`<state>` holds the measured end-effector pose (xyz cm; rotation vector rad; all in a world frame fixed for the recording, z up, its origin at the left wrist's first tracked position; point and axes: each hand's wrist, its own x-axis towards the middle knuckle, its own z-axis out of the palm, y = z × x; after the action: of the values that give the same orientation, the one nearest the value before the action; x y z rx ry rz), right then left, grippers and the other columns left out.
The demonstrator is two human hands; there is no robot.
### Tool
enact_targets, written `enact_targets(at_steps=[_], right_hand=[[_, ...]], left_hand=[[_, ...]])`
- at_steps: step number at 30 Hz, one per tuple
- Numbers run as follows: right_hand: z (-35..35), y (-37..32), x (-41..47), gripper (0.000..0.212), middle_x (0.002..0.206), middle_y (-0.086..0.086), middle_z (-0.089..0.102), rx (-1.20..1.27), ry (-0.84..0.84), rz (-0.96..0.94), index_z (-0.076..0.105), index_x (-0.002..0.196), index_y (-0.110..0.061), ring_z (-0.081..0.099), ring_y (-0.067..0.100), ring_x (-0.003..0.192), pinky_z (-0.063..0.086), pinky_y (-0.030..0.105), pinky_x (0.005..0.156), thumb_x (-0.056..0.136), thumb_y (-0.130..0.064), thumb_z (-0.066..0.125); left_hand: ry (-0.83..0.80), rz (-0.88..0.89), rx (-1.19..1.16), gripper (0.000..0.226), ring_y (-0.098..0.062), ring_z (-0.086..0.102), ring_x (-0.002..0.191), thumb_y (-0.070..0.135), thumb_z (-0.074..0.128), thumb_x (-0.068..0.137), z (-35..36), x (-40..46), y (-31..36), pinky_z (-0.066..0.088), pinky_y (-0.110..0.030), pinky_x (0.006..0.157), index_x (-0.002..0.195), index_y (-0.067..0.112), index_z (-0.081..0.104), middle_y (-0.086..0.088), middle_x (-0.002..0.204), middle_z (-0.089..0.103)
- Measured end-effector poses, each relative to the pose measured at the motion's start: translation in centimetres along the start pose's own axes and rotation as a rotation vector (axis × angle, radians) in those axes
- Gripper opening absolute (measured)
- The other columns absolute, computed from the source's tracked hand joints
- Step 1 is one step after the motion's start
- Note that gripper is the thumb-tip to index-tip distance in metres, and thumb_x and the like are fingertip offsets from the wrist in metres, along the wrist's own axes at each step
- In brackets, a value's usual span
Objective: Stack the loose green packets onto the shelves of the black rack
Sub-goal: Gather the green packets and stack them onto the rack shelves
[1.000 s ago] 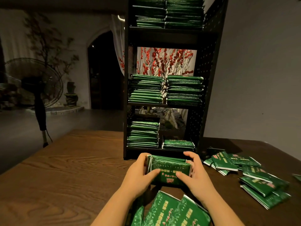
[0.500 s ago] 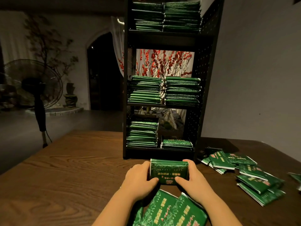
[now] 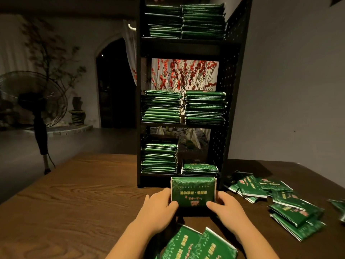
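Dim room, wooden worktop [image 3: 78,199]. I see left hand [image 3: 158,206] and right hand [image 3: 226,207], each grip clamped on one side of a green packet bundle [image 3: 193,191], just before the black rack [image 3: 231,101]. Loose packets [image 3: 291,208] lie right.

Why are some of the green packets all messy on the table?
The loose green foil packets lie scattered and overlapping at odd angles on the brown wooden table, right of the black metal rack. On the rack's bottom shelf, the right-hand pile is far lower than the left-hand pile.
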<state>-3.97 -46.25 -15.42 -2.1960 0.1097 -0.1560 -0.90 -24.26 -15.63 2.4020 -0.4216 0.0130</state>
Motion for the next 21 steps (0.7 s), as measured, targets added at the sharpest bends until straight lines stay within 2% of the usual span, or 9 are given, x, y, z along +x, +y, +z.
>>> enact_targets(at_steps=[1, 2, 4, 6, 9, 11, 14, 18, 21], right_hand=[[-0.4, -0.3, 0.2, 0.004, 0.105, -0.004, 0.062, 0.105, 0.018, 0.014, 0.061, 0.095, -0.022, 0.058, 0.015, 0.098, 0.044, 0.027, 0.075, 0.096, -0.026, 0.060], [-0.8, -0.7, 0.3, 0.009, 0.097, -0.001, 0.064, 0.207, 0.030, 0.035, 0.061, 0.089, -0.020, 0.060, 0.016, 0.089, 0.042, 0.027, 0.067, 0.097, -0.023, 0.058], [-1.4, -1.1, 1.1, 0.012, 0.081, 0.001, 0.063, 0.400, 0.048, 0.125, 0.061, 0.090, -0.014, 0.057, 0.015, 0.071, 0.039, 0.025, 0.058, 0.098, -0.021, 0.055], [-2.0, -1.7, 2.0, 0.011, 0.069, 0.001, 0.057, 0.593, 0.070, 0.209, 0.059, 0.090, -0.011, 0.049, 0.011, 0.057, 0.035, 0.022, 0.045, 0.097, -0.018, 0.057], [-2.9, -2.3, 3.8, 0.012, 0.063, 0.002, 0.052, 0.812, 0.101, 0.306, 0.057, 0.085, -0.011, 0.044, 0.011, 0.049, 0.030, 0.020, 0.036, 0.094, -0.016, 0.062], [-3.0, -2.7, 5.0, 0.013, 0.062, 0.001, 0.053, 0.890, 0.097, 0.355, 0.058, 0.084, -0.011, 0.044, 0.010, 0.046, 0.031, 0.022, 0.037, 0.092, -0.018, 0.066], [-2.9, -3.4, 6.6, 0.017, 0.063, 0.002, 0.054, 0.875, 0.134, 0.393, 0.061, 0.082, -0.009, 0.046, 0.010, 0.047, 0.031, 0.022, 0.037, 0.090, -0.021, 0.069], [-2.7, -4.0, 8.2, 0.019, 0.068, 0.003, 0.057, 0.891, 0.160, 0.438, 0.065, 0.087, -0.005, 0.047, 0.009, 0.048, 0.030, 0.020, 0.036, 0.088, -0.022, 0.072], [-2.3, -4.1, 9.0, 0.019, 0.066, 0.002, 0.059, 0.959, 0.196, 0.468, 0.066, 0.083, -0.005, 0.045, 0.008, 0.046, 0.028, 0.020, 0.035, 0.087, -0.022, 0.074]], left_hand=[[0.010, 0.001, -0.077, 0.019, -0.017, 0.058, 0.098, 0.035, 0.041, 0.098, -0.1, 0.4, 0.7, 0.039, -0.043, 0.100, 0.104, 0.021, 0.053, 0.004, 0.102, 0.063], [0.013, -0.014, -0.168, 0.020, -0.019, 0.059, 0.093, 0.035, 0.044, 0.098, -0.2, 0.6, 1.4, 0.044, -0.041, 0.089, 0.100, 0.016, 0.052, -0.001, 0.099, 0.064], [0.020, -0.056, -0.366, 0.026, -0.021, 0.058, 0.083, 0.038, 0.049, 0.093, -0.6, 1.3, 2.9, 0.046, -0.040, 0.079, 0.091, 0.012, 0.051, -0.009, 0.094, 0.067], [0.027, -0.130, -0.550, 0.025, -0.019, 0.054, 0.073, 0.040, 0.052, 0.089, -1.0, 2.4, 4.3, 0.043, -0.035, 0.068, 0.086, 0.016, 0.050, -0.009, 0.083, 0.066], [0.017, -0.245, -0.827, 0.017, -0.013, 0.049, 0.057, 0.024, 0.049, 0.101, -1.6, 4.2, 6.1, 0.030, -0.025, 0.052, 0.087, 0.015, 0.052, 0.001, 0.069, 0.061], [0.018, -0.353, -1.024, 0.017, -0.009, 0.049, 0.052, 0.021, 0.050, 0.102, -1.8, 5.4, 6.9, 0.028, -0.020, 0.050, 0.087, 0.015, 0.055, 0.005, 0.061, 0.058], [0.073, -0.473, -1.199, 0.013, -0.009, 0.048, 0.051, 0.022, 0.053, 0.101, -1.0, 7.0, 7.2, 0.033, -0.018, 0.049, 0.094, 0.014, 0.061, 0.004, 0.062, 0.060], [0.155, -0.524, -1.247, 0.019, -0.007, 0.044, 0.047, 0.026, 0.053, 0.101, 0.1, 9.1, 7.3, 0.031, -0.015, 0.039, 0.091, 0.014, 0.064, 0.007, 0.062, 0.061], [0.209, -0.535, -1.263, 0.021, -0.007, 0.042, 0.047, 0.030, 0.054, 0.101, 0.7, 10.1, 7.5, 0.029, -0.016, 0.038, 0.095, 0.012, 0.064, 0.006, 0.071, 0.062]])
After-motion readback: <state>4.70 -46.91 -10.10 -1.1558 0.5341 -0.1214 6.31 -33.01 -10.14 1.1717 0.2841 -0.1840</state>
